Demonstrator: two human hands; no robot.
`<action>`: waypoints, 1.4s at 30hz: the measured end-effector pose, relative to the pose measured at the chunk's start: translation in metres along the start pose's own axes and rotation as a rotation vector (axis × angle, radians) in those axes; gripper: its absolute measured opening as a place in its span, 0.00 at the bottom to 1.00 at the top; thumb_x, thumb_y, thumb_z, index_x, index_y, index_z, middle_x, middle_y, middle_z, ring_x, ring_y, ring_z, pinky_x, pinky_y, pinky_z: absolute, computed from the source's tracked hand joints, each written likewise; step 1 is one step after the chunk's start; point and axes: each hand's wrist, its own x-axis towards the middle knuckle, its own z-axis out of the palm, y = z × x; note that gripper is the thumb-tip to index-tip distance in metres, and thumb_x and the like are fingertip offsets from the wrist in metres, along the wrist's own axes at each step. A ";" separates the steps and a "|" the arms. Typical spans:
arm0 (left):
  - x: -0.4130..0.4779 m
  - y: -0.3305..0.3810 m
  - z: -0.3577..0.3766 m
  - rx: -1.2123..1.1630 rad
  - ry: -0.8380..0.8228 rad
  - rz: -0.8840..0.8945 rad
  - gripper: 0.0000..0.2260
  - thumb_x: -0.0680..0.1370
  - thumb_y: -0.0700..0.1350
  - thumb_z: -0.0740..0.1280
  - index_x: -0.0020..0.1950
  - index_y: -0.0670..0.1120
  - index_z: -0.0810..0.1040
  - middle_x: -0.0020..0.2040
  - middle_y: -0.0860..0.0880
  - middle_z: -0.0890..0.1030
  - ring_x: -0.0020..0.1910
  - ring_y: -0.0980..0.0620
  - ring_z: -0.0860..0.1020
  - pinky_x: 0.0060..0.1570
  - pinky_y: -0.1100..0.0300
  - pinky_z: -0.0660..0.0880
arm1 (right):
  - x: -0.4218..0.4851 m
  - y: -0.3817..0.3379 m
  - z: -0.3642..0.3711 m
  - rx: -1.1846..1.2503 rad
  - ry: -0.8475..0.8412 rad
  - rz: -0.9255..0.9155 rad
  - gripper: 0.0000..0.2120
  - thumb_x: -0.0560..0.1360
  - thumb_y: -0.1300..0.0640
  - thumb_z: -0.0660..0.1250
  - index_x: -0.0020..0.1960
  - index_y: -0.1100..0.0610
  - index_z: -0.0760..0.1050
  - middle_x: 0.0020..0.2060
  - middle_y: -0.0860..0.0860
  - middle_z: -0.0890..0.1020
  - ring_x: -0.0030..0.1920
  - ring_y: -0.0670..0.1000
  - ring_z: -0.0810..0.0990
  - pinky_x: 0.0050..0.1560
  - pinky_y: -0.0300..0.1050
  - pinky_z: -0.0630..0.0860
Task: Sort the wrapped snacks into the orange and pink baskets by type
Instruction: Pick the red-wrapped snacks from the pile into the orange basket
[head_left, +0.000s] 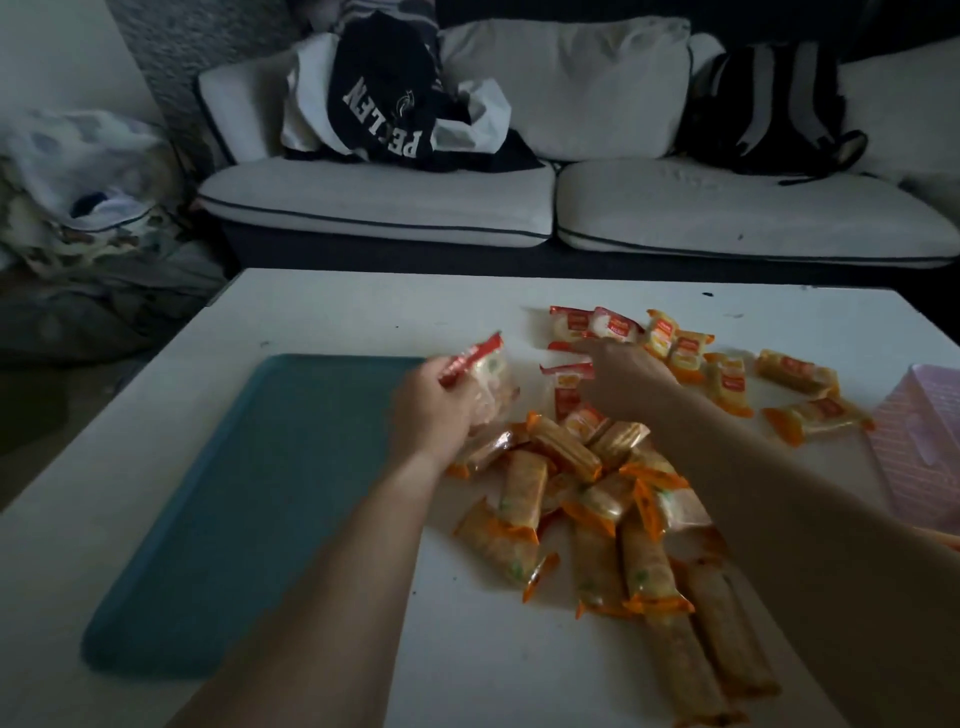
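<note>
Reaching my right hand (621, 376) at the red-ended packs (571, 325) just beyond its fingertips, lying crosswise; grasp can't tell. Left hand (431, 410) clutches a snack bundle (470, 361); pink basket (919, 415) lies right, nearer right hand.

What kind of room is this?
Most likely a living room at home: a white sofa with clothes and a backpack dumped on it, and a white table in front holding wrapped snacks.
</note>
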 end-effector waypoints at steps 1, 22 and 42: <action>0.001 0.007 -0.003 -0.102 0.046 -0.051 0.07 0.78 0.47 0.68 0.41 0.48 0.80 0.36 0.52 0.82 0.37 0.48 0.81 0.33 0.57 0.72 | 0.005 0.001 0.001 -0.017 -0.072 -0.017 0.30 0.78 0.50 0.66 0.77 0.43 0.62 0.68 0.53 0.76 0.58 0.55 0.79 0.53 0.51 0.81; -0.001 0.015 0.013 -0.791 -0.265 -0.406 0.16 0.73 0.39 0.75 0.60 0.43 0.81 0.52 0.44 0.87 0.52 0.43 0.86 0.51 0.45 0.82 | 0.041 0.025 -0.037 0.754 -0.142 0.031 0.12 0.79 0.62 0.68 0.62 0.56 0.81 0.49 0.51 0.85 0.45 0.49 0.83 0.47 0.44 0.81; 0.069 0.041 0.086 0.152 -0.619 -0.263 0.20 0.69 0.61 0.78 0.55 0.53 0.82 0.52 0.52 0.84 0.52 0.49 0.81 0.59 0.50 0.78 | 0.088 0.055 -0.009 -0.168 -0.258 0.089 0.54 0.62 0.36 0.79 0.79 0.50 0.56 0.71 0.58 0.65 0.67 0.63 0.72 0.64 0.59 0.72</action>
